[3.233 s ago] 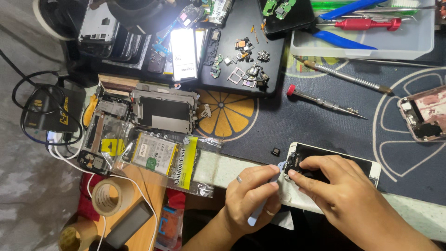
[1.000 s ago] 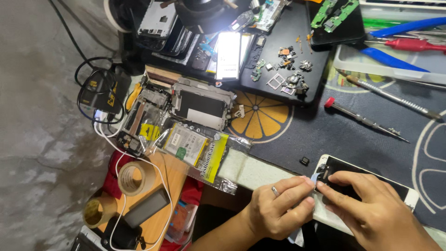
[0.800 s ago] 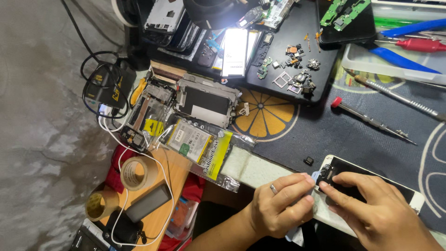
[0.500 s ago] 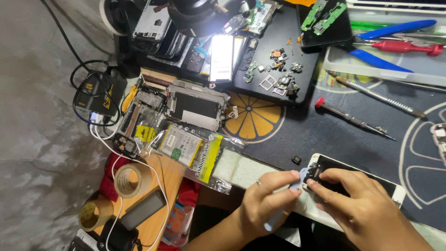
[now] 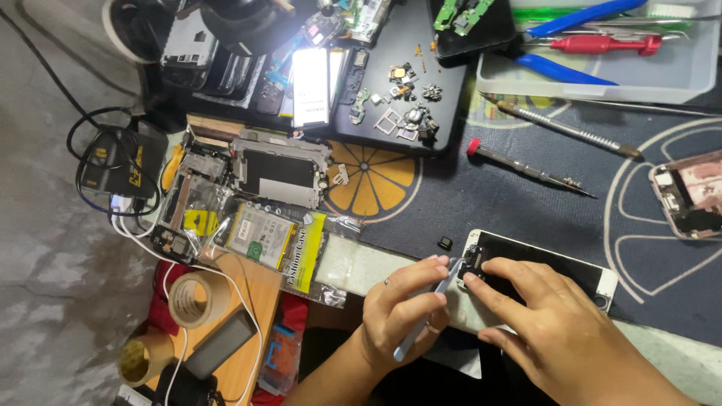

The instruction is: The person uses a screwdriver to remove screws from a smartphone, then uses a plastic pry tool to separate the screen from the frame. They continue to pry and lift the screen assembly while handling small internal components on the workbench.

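Note:
A white phone screen panel lies face down on the dark blue mat, near its front edge. My left hand grips a thin pale blue pry tool, whose tip rests at the panel's left end. My right hand lies over the panel, its fingertips pressing a small black part at that same end. A tiny black piece sits on the mat just left of the panel.
A red-capped screwdriver and a metal tool lie behind the panel. An opened phone body sits at far right, a clear tool tray at the back. Loose phone parts, tape rolls and a charger crowd the left.
The view has swung about over the bench. Both hands have stayed at the panel's left end, with the pale blue tool's tip kept against it.

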